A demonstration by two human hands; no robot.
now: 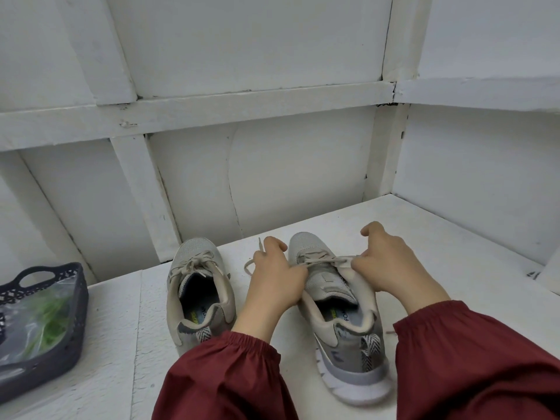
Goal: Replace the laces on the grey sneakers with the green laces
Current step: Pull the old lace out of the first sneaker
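Two grey sneakers stand on a white surface, toes pointing away from me. The left sneaker [198,286] still has its beige lace tied in a bow. The right sneaker [336,310] has its beige lace [321,261] untied. My left hand [277,277] pinches one loose end of that lace, which trails off to the left of the shoe. My right hand [391,262] pinches the lace at the shoe's upper eyelets. The green laces [50,319] lie in a clear plastic bag inside a basket at the far left.
A dark grey perforated basket [74,301] with a handle sits at the left edge of the white surface [121,328]. White panelled walls close in behind and to the right.
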